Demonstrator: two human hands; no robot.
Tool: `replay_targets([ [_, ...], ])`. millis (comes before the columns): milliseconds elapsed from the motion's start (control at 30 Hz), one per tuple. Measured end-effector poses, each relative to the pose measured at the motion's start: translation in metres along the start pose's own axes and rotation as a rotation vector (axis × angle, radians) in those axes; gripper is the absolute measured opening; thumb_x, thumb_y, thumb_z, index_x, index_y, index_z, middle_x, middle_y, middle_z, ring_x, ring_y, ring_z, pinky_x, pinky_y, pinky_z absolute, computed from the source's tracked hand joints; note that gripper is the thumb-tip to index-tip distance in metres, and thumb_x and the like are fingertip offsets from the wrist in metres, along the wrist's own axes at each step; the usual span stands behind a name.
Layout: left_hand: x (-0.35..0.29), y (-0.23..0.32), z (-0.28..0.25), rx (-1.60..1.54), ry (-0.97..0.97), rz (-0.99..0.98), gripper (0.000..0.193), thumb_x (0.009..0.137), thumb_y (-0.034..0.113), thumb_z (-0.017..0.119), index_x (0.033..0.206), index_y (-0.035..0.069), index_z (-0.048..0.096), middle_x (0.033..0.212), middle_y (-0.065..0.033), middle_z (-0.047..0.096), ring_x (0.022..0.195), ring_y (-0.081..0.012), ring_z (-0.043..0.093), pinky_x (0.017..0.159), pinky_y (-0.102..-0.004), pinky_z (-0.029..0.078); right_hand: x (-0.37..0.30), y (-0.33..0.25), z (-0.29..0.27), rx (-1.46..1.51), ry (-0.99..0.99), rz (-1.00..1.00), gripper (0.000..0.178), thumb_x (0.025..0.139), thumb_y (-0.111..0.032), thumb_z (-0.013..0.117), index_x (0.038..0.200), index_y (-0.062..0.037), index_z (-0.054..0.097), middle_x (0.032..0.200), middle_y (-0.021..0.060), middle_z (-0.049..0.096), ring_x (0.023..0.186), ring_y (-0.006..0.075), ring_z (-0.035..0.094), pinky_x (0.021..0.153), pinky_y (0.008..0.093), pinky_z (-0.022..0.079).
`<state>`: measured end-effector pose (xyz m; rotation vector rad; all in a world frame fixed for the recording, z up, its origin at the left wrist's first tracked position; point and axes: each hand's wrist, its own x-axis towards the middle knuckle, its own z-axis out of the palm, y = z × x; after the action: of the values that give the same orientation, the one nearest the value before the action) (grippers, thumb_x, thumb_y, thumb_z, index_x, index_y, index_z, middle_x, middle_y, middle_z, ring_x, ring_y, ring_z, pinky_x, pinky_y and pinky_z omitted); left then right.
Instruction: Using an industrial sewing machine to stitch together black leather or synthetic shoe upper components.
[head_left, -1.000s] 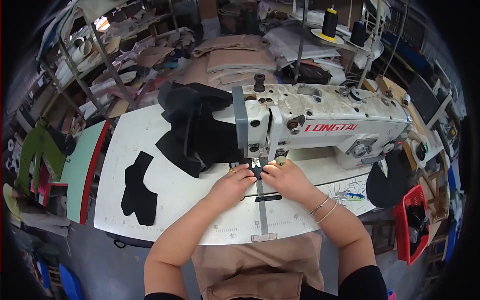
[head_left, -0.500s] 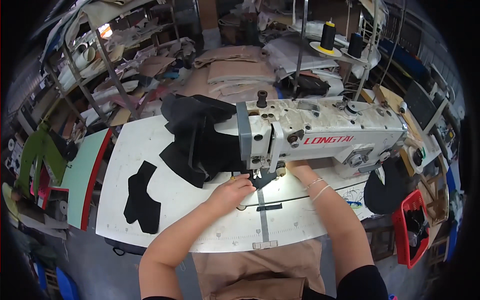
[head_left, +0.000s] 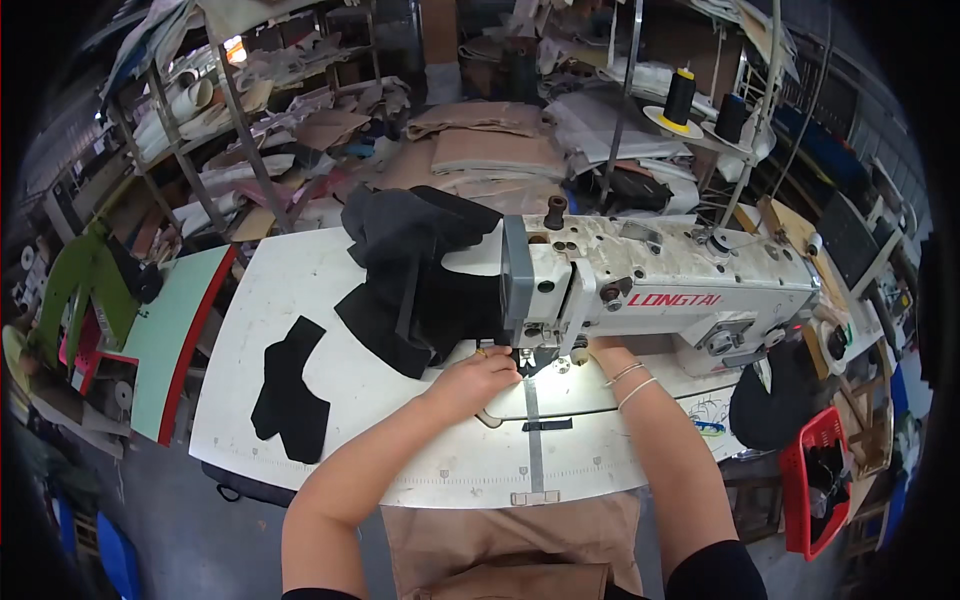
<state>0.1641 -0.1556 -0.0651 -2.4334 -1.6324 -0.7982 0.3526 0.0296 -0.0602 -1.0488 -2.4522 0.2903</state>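
A white sewing machine (head_left: 690,275) stands on a pale table, its lamp lighting the needle area. Black fabric pieces (head_left: 450,310) lie bunched left of and behind its head, and a dark edge of fabric shows at the presser foot (head_left: 527,362). My left hand (head_left: 475,385) is just left of the foot, with fingers curled and pressed together on the fabric edge; a ring is on one finger. My right hand (head_left: 610,358) reaches under the machine arm, its fingers hidden behind the machine head. Bracelets circle that wrist.
A separate black fabric cutout (head_left: 292,390) lies on the table's left part. A small black strip (head_left: 548,425) rests near the front. Thread cones (head_left: 680,97) stand at the back right. A red basket (head_left: 812,480) hangs right, and a green-topped board (head_left: 180,335) stands left.
The dark fabric that showed in front of the foot has moved back, so less of it is visible. My left fingers are more curled. The whole view has shifted slightly.
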Motion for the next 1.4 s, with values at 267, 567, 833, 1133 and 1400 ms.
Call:
replay_targets([
  [267,-0.007,-0.013,-0.001,-0.052,0.075,-0.036,0.021,0.078,0.008,0.066,0.098,0.014,0.069,0.103,0.0004,0.064,0.109,-0.022,0.059,0.088,-0.0313,0.052,-0.091,0.007,-0.075,0.057,0.194,-0.383,0.022,0.078,-0.01,0.066,0.098,-0.0034,0.062,0.101,0.0166,0.062,0.101,0.0351,0.057,0.091,0.0451,0.044],
  [567,0.003,-0.01,0.003,-0.094,0.062,-0.062,0.021,0.079,0.006,0.065,0.099,0.012,0.069,0.109,-0.0036,0.065,0.11,-0.0257,0.059,0.091,-0.0344,0.051,-0.151,0.111,-0.121,-0.246,0.572,0.134,0.045,0.082,-0.01,0.068,0.121,0.0024,0.05,0.131,0.0229,0.047,0.125,0.0413,0.042,0.104,0.0446,0.036],
  [833,0.004,-0.01,0.0,-0.124,0.071,-0.131,0.022,0.081,0.005,0.063,0.101,0.012,0.069,0.111,-0.0045,0.065,0.113,-0.0264,0.058,0.093,-0.0352,0.051,-0.159,0.122,-0.111,-0.332,0.454,0.195,0.045,0.084,-0.019,0.068,0.12,0.0043,0.054,0.127,0.0237,0.053,0.123,0.0399,0.047,0.103,0.044,0.039],
  [1133,0.013,-0.009,0.012,-0.133,0.054,-0.051,0.023,0.08,0.005,0.062,0.102,0.008,0.067,0.113,-0.0067,0.063,0.121,-0.027,0.053,0.096,-0.0355,0.049,-0.17,0.12,-0.136,-0.243,0.572,0.186,0.039,0.085,-0.016,0.067,0.119,0.0007,0.058,0.125,0.0188,0.058,0.12,0.0366,0.052,0.101,0.0416,0.041],
  [1400,-0.006,0.003,-0.007,-0.104,0.125,-0.111,0.018,0.078,0.002,0.066,0.093,0.011,0.07,0.109,-0.0071,0.065,0.112,-0.0332,0.057,0.09,-0.0391,0.051,-0.218,0.205,-0.175,-0.427,0.65,0.518,0.042,0.073,-0.023,0.077,0.106,-0.002,0.064,0.106,0.0166,0.064,0.103,0.035,0.058,0.094,0.0424,0.045],
])
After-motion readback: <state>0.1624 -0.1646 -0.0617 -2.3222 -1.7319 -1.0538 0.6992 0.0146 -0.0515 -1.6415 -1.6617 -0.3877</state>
